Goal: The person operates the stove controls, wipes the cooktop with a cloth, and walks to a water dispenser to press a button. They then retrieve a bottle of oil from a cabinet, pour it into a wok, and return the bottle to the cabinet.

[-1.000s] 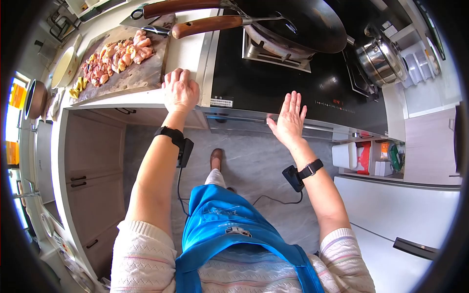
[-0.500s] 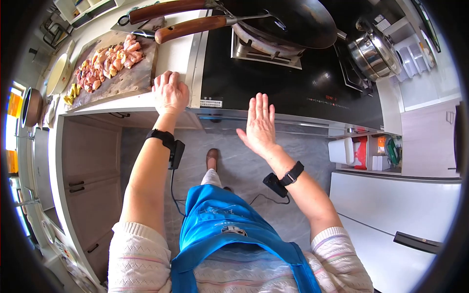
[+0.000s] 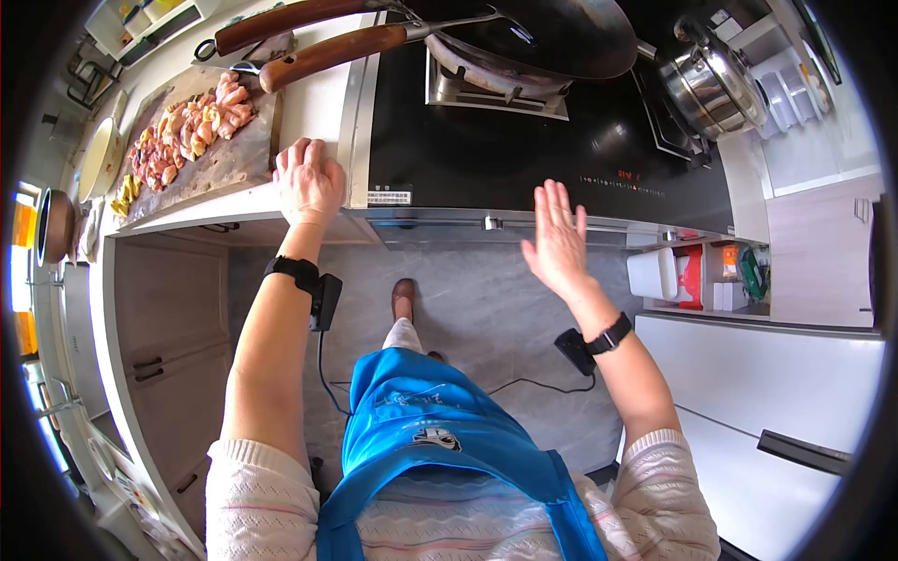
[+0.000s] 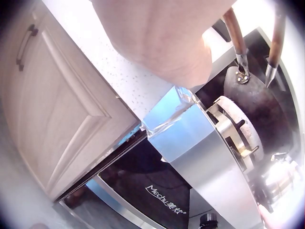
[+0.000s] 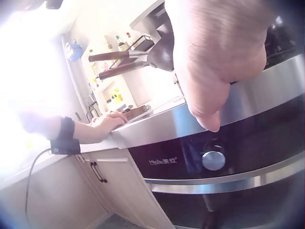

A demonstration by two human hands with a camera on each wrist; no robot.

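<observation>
My left hand [image 3: 310,180] rests on the front edge of the countertop, between the cutting board and the stove, with its fingers relaxed and holding nothing. My right hand [image 3: 558,241] is held over the stove's front edge with straight fingers pointing toward the cooktop [image 3: 458,150]. Just left of its thumb in the head view sits a round silver knob [image 3: 493,223]. In the right wrist view the thumb [image 5: 209,121] hangs above that knob [image 5: 214,161], apart from it. Behind the hands, a dark wok [image 3: 561,42] stands on the burner, with a brown wooden handle [image 3: 337,54] reaching left.
Cut raw meat [image 3: 201,126] and small yellow pieces [image 3: 127,194] lie on the cutting board [image 3: 245,168]. A steel pot [image 3: 711,89] stands at the cooktop's right. Pale bowl [image 3: 98,161] at the far left. Open shelf [image 3: 702,280] and white fridge [image 3: 748,374] on the right.
My right hand swings left across the knob, then back right, leaving the knob uncovered. My left hand stays on the counter edge, while the whole head view drifts left.
</observation>
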